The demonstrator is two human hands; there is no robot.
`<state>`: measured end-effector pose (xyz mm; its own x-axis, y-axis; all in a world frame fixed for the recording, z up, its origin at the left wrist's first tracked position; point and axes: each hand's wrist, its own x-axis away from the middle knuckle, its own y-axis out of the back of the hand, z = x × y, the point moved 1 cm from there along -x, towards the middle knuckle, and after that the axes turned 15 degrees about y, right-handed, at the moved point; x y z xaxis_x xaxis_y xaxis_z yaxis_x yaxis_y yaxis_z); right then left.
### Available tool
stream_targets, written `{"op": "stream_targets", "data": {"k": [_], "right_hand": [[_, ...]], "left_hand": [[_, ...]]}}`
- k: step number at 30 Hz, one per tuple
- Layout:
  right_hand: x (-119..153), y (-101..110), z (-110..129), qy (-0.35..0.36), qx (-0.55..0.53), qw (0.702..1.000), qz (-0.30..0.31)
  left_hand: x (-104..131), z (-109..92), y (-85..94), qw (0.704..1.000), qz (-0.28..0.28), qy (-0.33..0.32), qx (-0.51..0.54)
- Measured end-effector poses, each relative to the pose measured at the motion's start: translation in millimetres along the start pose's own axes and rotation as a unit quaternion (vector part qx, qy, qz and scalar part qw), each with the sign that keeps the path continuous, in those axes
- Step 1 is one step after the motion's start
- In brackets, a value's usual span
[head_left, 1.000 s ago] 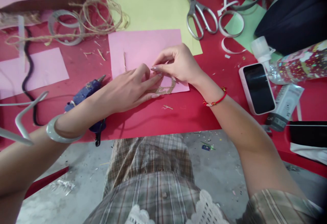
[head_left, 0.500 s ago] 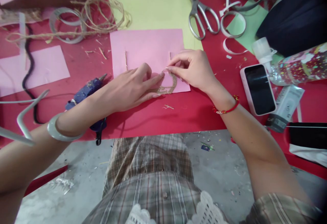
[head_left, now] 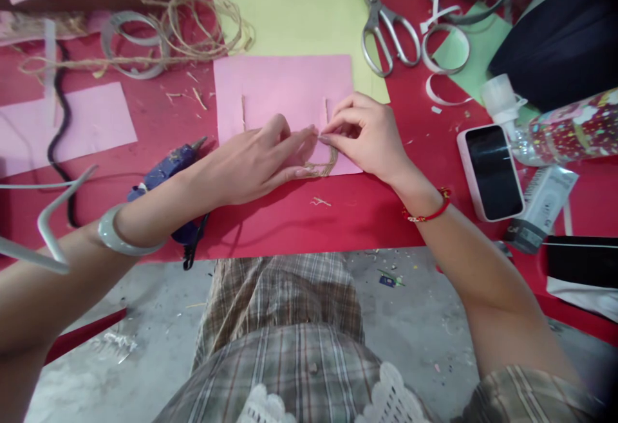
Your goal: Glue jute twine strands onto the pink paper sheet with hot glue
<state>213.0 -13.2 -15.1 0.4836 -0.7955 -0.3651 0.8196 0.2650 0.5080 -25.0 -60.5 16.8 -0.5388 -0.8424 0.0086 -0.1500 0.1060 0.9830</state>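
A sheet of pink paper (head_left: 280, 82) lies in front of me, with short straight pieces of twine on its left and right parts. Near its lower right edge, strands of brown twine (head_left: 331, 164) form a curve, partly hidden by my hands. My left hand (head_left: 263, 162) rests low across the paper, fingers stretched to the right and thumb apart, fingertips on or beside the twine. From the right, my right hand (head_left: 369, 132) pinches the upper end of the curved twine between thumb and forefinger. The fingertips of both hands nearly meet there.
Under my left forearm lies a blue glue gun (head_left: 167, 165). Scissors (head_left: 381, 27) and yellow paper (head_left: 290, 11) are behind the pink sheet. A twine bundle (head_left: 207, 20) and tape roll (head_left: 109, 46) are back left; a phone (head_left: 491, 172), tube (head_left: 543, 207) and bottle (head_left: 570, 127) right.
My left fingertips have shifted slightly up and right, closer to my right fingertips, covering more of the twine. My right hand keeps its pinch. The whole view has shifted a little.
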Motion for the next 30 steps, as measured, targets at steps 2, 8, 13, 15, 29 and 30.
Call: {"op": "stream_targets", "data": {"k": [2, 8, 13, 15, 29, 30], "right_hand": [[1, -1, 0, 0.002, 0.003, 1.000, -0.004], [3, -6, -1, -0.007, 0.021, 0.999, -0.027], [2, -6, 0, -0.008, 0.028, 0.999, -0.026], [2, -6, 0, -0.009, 0.029, 0.999, -0.024], [3, -6, -3, -0.012, 0.023, 1.000, -0.016], [2, -6, -2, -0.013, 0.021, 1.000, -0.017]], "left_hand": [[-3, -1, -2.9, 1.000, 0.002, 0.006, -0.013], [-5, -2, -2.8, 0.999, 0.009, -0.002, -0.032], [-2, -3, 7.4, 0.996, 0.022, -0.018, -0.088], [-1, -3, 9.4, 0.993, 0.024, -0.022, -0.117], [-4, -2, 14.9, 0.993, 0.028, -0.036, -0.111], [-5, -1, 13.3, 0.995, 0.028, -0.037, -0.090]]}}
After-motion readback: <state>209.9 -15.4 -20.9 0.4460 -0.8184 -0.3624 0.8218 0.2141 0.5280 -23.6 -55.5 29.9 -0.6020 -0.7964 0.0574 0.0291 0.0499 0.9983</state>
